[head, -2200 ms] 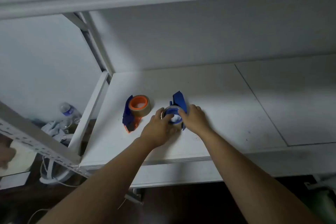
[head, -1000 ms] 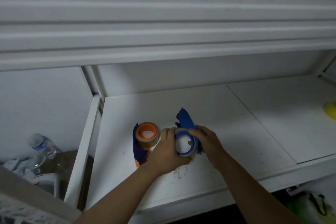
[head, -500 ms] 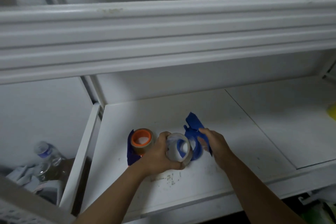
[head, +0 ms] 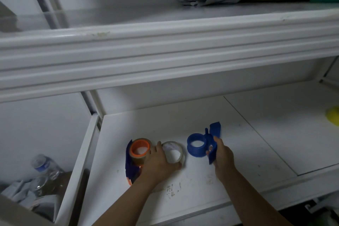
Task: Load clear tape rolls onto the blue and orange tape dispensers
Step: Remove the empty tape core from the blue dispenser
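Your left hand (head: 159, 163) curls round a clear roll (head: 173, 156) that lies flat on the white shelf (head: 238, 152), near its front edge. Your right hand (head: 221, 154) grips the handle of the blue dispenser (head: 201, 146), whose bare hub stands just right of the roll, not touching it. The orange dispenser (head: 136, 156) lies towards the shelf's left edge, already carrying a brown roll (head: 139, 152), with your left fingers almost against it.

Risks from here: the roll could go on the hub tilted and jam, since you hold it from one side only. Your left knuckles could knock the orange dispenser nearer the left edge. The dispenser's cutter, which cannot be made out here, could catch your right fingers. The clear tape's loose end is not visible and may be hard to find.
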